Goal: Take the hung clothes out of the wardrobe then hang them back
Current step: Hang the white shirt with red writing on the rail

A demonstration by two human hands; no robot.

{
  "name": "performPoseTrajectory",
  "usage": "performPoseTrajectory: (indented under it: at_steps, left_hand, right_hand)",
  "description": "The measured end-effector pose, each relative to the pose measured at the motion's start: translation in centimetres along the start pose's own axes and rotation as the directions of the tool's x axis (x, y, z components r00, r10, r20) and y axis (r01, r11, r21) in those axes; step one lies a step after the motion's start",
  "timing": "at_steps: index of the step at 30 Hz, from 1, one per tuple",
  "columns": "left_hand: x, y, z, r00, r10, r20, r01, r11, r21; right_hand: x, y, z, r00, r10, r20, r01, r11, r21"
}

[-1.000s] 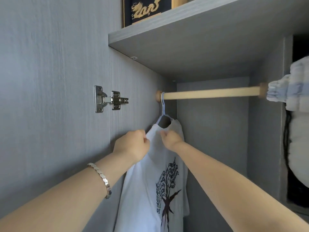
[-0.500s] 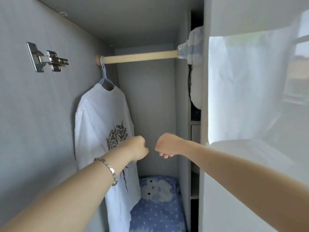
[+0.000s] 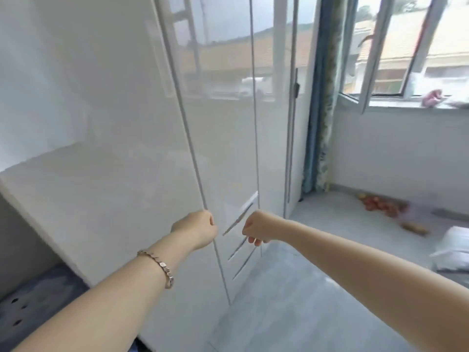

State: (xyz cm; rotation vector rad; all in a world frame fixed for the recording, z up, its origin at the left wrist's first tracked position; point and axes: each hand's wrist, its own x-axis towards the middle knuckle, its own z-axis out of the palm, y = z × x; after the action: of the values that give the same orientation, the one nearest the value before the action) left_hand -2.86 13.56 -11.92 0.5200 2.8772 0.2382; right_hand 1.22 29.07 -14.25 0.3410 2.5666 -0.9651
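While both arms reach forward, the left hand point(image 3: 196, 231) and right hand point(image 3: 256, 228) sit side by side near frame centre, apart, with a narrow gap between them.

Left hand: fingers curled under, back to the camera, bracelet point(image 3: 158, 265) on the wrist. It overlaps the free edge of the open door point(image 3: 101, 174). Whether the fingers clasp that edge cannot be told.

Right hand: a fist, fingers tucked in, nothing visible in it.

Clothes: out of view. The wardrobe shows mostly as glossy white fronts. The open door fills 9 to 12 o'clock of the left hand. Closed fronts with slanted handles point(image 3: 241, 214) lie between the fists and just past them. A sliver of the interior shows at 8 o'clock, with dark blue bedding point(image 3: 33, 301) at its bottom.

Edges: the door edge runs from 12 o'clock, behind the left fist, down to 6 o'clock.

Open room: grey floor point(image 3: 291, 313) at 5 o'clock of the right hand. On it are a white bundle point(image 3: 454, 247) at 3 o'clock and blurred red items point(image 3: 378, 205) at 2 o'clock by the wall. The curtain point(image 3: 322, 110) and open window point(image 3: 380, 59) are at 1 o'clock.
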Motion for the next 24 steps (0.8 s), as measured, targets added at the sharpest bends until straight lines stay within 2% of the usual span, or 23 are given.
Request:
performPoseTrajectory:
  at_steps: [4, 8, 11, 16, 21, 24]
  left_hand:
    - [3.7, 14.0, 4.8, 0.970, 0.226, 0.088, -0.235, 0.967, 0.103]
    - [6.8, 28.2, 10.4, 0.908, 0.379, 0.178, -0.397, 0.914, 0.081]
    - [8.2, 38.9, 14.0, 0.842, 0.487, 0.232, -0.509, 0.860, 0.043]
    - [9.7, 53.7, 19.0, 0.754, 0.595, 0.278, -0.622, 0.783, 0.012]
    - [11.6, 65.2, 23.0, 0.644, 0.705, 0.296, -0.732, 0.680, -0.027]
    - [13.2, 71.2, 25.0, 0.551, 0.772, 0.317, -0.810, 0.587, -0.019]
  right_hand:
    - [-3.1, 14.8, -6.2, 0.972, 0.207, -0.114, -0.187, 0.969, 0.162]
    - [-7.8, 29.4, -11.8, 0.903, 0.369, -0.219, -0.300, 0.908, 0.293]
    - [-11.7, 39.3, -15.6, 0.812, 0.501, -0.298, -0.389, 0.847, 0.363]
    - [-17.9, 51.7, -20.8, 0.660, 0.631, -0.408, -0.496, 0.774, 0.394]
    - [-20.3, 62.3, -23.9, 0.523, 0.758, -0.390, -0.604, 0.652, 0.459]
    - [-20.2, 68.1, -25.7, 0.437, 0.825, -0.357, -0.657, 0.564, 0.500]
